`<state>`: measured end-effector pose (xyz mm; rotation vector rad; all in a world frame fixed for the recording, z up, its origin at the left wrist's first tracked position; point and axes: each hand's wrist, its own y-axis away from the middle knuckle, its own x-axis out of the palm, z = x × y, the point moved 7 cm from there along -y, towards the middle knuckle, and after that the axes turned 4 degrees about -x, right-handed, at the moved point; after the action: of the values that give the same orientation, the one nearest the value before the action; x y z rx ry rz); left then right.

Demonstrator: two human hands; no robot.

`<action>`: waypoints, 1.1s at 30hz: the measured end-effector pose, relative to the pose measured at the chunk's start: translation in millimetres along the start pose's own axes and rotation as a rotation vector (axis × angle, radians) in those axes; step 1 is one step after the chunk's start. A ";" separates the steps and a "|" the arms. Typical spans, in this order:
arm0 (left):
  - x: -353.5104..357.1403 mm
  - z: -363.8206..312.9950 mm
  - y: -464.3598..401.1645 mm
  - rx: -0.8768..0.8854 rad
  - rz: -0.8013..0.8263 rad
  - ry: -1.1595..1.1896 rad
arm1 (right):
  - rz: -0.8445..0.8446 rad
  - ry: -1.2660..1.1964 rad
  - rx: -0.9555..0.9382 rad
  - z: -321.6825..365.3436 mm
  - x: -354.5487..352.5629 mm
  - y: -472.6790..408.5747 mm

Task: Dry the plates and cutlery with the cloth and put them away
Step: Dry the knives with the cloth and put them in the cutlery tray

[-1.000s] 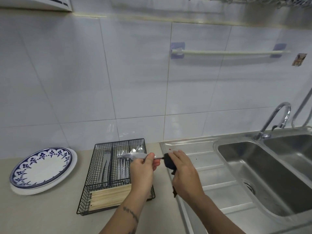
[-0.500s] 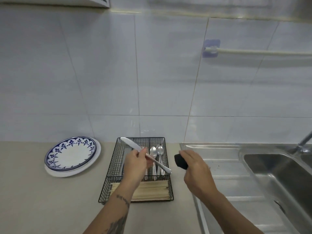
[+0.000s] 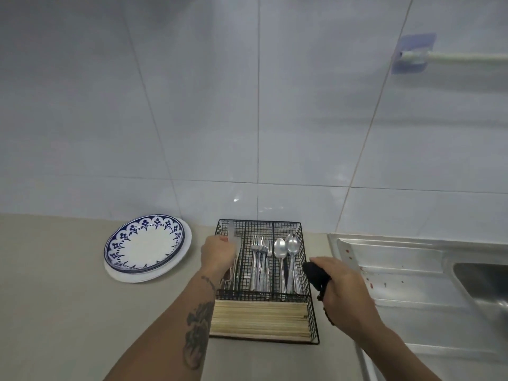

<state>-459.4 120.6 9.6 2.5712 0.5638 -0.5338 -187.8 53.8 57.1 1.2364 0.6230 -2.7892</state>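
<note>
While the left hand (image 3: 217, 254) grips a knife (image 3: 231, 237) over the basket (image 3: 298, 229), the right hand (image 3: 343, 292) clenches a dark cloth (image 3: 314, 273).

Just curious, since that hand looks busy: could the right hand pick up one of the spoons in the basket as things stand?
Probably not yet. The right hand sits beside the spoons, which lie uncovered in the wire basket, but its fingers are wrapped round the dark cloth.

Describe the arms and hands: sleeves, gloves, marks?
Both forearms bare, no sleeves or gloves in view. Left forearm has dark tattoos: a large one mid-forearm and a small band near the wrist. Left hand and right hand: no rings or watch visible.
</note>
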 end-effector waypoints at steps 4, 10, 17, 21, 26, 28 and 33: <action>9.3 0.8 -10.4 -0.013 -0.014 -0.095 | 0.009 0.002 0.033 -15.2 8.6 -4.6; 31.3 14.0 -22.4 -0.036 0.059 -0.255 | 0.019 -0.028 0.103 -18.5 16.9 -11.4; 31.0 16.2 -21.5 0.024 0.037 -0.308 | 0.062 -0.112 0.260 -28.0 25.1 -0.9; 26.5 3.4 -6.2 0.105 0.014 -0.326 | 0.045 -0.165 0.287 -30.2 17.5 8.5; 46.7 -24.8 38.5 0.240 0.128 -0.212 | -0.048 -0.267 0.318 -32.7 -8.1 27.1; 60.6 -33.7 64.6 0.279 0.231 -0.182 | -0.103 -0.376 0.362 -31.3 -22.4 38.1; 118.6 -40.0 142.5 0.371 0.649 -0.248 | -0.220 -0.465 0.412 -40.9 -62.4 66.0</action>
<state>-281.9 59.5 37.5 2.7468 -0.4902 -0.7479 -104.2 -0.1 54.1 0.5187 0.1622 -3.3344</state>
